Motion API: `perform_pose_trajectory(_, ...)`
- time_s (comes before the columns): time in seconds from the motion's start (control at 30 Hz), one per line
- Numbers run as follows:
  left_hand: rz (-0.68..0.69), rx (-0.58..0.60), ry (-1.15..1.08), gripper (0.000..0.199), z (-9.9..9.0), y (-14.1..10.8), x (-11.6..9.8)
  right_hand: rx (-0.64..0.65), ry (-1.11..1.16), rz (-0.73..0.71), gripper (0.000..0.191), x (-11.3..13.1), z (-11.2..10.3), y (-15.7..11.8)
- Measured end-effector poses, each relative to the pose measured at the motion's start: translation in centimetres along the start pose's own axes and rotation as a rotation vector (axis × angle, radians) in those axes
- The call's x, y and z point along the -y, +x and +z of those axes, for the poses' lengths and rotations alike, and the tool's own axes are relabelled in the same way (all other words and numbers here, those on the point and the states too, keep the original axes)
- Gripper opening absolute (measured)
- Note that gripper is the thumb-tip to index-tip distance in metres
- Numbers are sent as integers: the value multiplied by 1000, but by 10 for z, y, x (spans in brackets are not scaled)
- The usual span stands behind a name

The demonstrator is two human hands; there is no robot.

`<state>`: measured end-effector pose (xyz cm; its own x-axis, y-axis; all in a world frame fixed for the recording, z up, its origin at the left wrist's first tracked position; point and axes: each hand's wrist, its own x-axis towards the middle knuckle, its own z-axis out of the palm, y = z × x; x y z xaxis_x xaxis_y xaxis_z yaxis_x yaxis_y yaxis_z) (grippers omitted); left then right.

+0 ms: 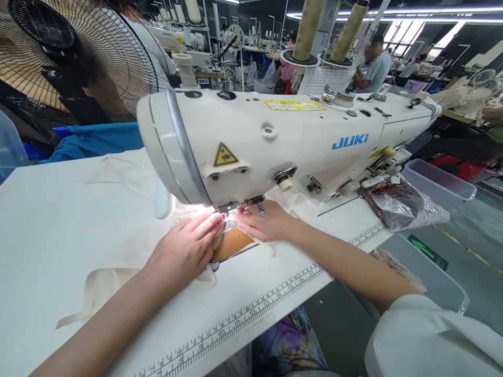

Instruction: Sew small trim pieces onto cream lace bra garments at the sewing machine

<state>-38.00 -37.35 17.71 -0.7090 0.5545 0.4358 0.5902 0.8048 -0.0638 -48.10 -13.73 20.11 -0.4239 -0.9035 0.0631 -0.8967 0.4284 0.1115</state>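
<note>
A white JUKI sewing machine spans the table, its lit needle area low at the left end. Just left of the needle, my left hand lies flat on cream fabric, fingers stretched toward the presser foot. My right hand rests on the work from the other side, its fingers spread and the fingertips partly hidden under the machine head. Between both hands shows an orange-brown piece with a dark edge. Loose cream ties hang by my right hand and trail over the table at the left.
The white table has a ruler strip along its front edge. A plastic bag lies at its right end, above clear bins. A large fan stands back left. Thread cones top the machine; people sit behind.
</note>
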Motion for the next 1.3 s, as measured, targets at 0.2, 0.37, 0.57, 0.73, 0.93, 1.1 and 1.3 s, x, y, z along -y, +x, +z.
perform_pose_trajectory(0.2, -5, 22, -7, 46, 0, 0, 1, -41, 32, -37, 42, 0, -3, 0)
perform_pose_trajectory(0.37, 12, 8, 9, 44, -1, 0, 0, -62, 36, -40, 42, -1, -2, 0)
perform_pose_trajectory(0.57, 24, 23, 69, 43, -3, 1, -1, -145, 46, -32, 41, -1, 7, -1)
perform_pose_trajectory(0.73, 43, 12, 119, 42, -1, 1, -1, -157, 40, -21, 40, 0, 9, -1)
perform_pose_trajectory(0.93, 34, -26, 133, 41, -1, 1, -7, -137, 23, -19, 39, 0, 8, -2)
perform_pose_trajectory(1.1, 18, -32, 142, 40, -1, 0, -13, -127, 10, 16, 42, 4, 6, -4)
perform_pose_trajectory(1.3, -15, -14, 96, 41, 2, -2, -13, -75, -18, 59, 43, 7, 5, -5)
